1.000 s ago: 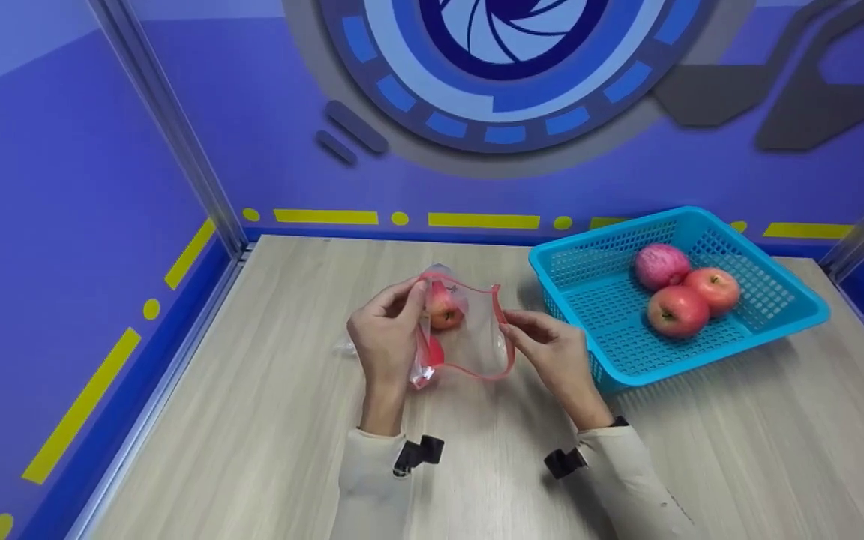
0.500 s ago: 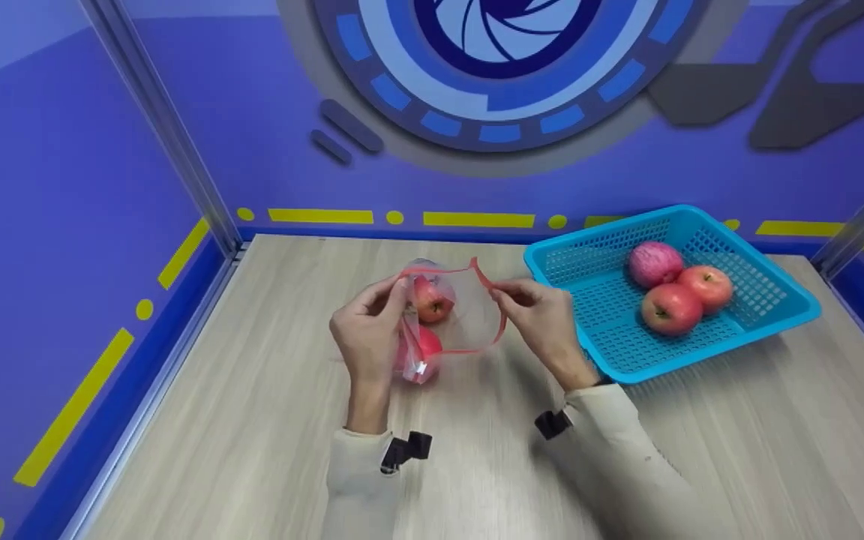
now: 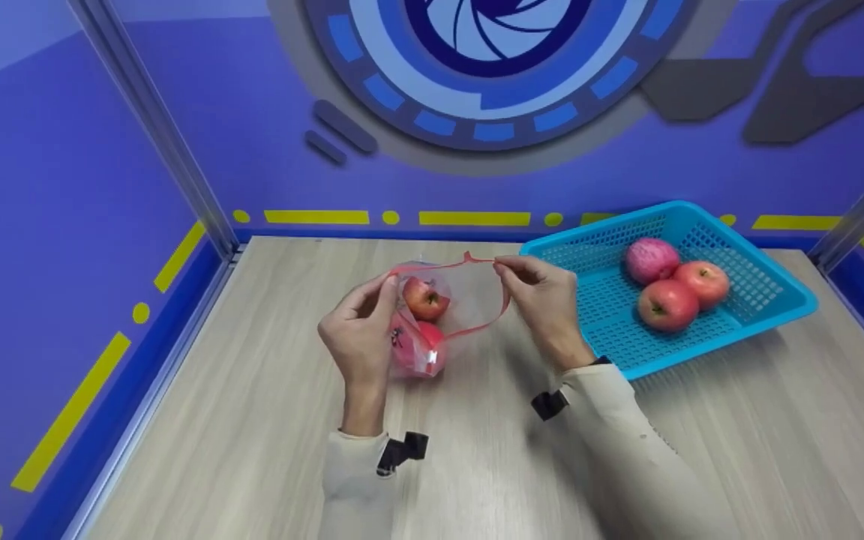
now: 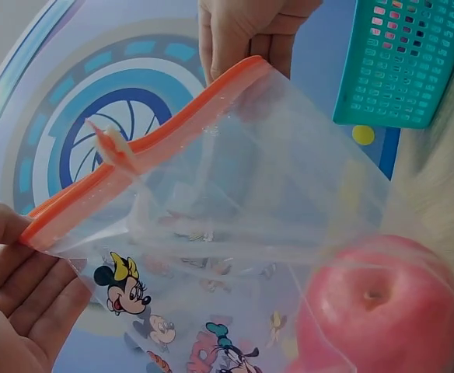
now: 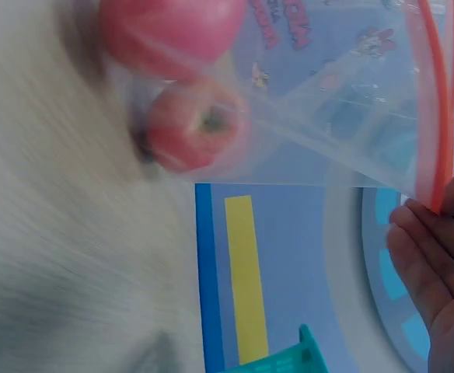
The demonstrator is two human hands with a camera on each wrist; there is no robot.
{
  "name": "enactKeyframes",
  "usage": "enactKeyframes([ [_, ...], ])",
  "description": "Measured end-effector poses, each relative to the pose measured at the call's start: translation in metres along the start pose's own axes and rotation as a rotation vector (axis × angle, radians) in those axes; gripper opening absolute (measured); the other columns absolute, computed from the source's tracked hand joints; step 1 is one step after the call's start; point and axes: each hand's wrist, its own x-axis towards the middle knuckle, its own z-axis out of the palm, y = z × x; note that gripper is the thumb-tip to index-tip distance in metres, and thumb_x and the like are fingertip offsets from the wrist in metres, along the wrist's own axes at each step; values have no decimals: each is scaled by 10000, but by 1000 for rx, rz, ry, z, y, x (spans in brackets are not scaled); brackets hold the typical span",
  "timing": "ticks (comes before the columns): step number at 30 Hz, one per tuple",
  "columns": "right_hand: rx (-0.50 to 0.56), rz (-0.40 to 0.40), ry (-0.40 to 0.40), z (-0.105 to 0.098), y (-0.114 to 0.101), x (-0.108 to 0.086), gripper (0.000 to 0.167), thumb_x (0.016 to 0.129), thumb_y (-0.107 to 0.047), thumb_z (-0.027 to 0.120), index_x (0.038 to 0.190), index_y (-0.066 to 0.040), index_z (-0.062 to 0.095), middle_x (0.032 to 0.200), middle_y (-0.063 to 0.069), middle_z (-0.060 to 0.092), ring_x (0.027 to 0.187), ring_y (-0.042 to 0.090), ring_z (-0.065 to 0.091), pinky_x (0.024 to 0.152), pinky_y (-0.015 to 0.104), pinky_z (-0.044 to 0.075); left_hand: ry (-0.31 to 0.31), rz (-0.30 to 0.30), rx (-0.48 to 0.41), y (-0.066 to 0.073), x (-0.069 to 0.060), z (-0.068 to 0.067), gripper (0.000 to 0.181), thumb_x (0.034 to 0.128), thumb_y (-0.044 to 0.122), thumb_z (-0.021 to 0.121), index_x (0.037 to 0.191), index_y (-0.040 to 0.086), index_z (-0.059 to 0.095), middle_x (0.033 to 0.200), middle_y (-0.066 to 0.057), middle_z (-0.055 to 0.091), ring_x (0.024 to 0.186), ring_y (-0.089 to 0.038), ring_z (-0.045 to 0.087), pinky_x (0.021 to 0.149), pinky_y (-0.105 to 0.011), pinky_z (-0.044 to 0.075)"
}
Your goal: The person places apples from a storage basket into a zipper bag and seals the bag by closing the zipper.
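Observation:
A clear zip bag (image 4: 204, 186) with an orange-red zip edge and cartoon prints is held up by its mouth. My left hand (image 3: 361, 330) pinches the left end of the zip edge between thumb and fingers. At the other end, my right hand (image 3: 546, 304) pinches the same edge, so the mouth is stretched between both hands. Low in the bag lie two apples: a red one (image 3: 424, 300) farther back and a pinker one (image 3: 428, 341) nearer, partly behind the printed plastic. The right wrist view has both apples close to the wooden tabletop.
To the right stands a blue perforated basket (image 3: 732, 340), holding a mottled pink apple (image 3: 652, 261) and two red apples (image 3: 704, 283). The wooden table (image 3: 469, 465) ends at a blue back panel, with another panel (image 3: 42, 247) along the left.
Both hands have shifted slightly up and left in the head view, the right one more. The zip edge is raised and spread at the back, and the nearer apple shows more.

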Motion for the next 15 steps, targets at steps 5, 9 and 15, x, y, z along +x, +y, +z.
enactKeyframes([
  [5,-31,49,-36,-2,-3,7,151,960,-114,815,1097,-53,837,1008,44,802,853,158,740,745,196,588,-29,-31,17,-1,0,-1,135,934,99,839,1039,13,840,966,-51,809,831,-199,750,772,-277,616],
  [9,-57,76,-67,-4,-2,9,159,958,-134,822,1100,-65,839,1000,29,798,847,152,729,739,206,591,-70,-56,43,-2,1,-1,141,935,120,843,1030,16,842,942,-38,809,809,-181,754,749,-269,615],
  [15,-118,68,-127,-9,1,8,184,962,-143,819,1123,-54,826,1007,44,793,854,168,719,748,202,582,-126,-57,63,-5,1,0,156,926,152,858,1018,26,847,926,-20,808,784,-172,748,714,-253,604],
])
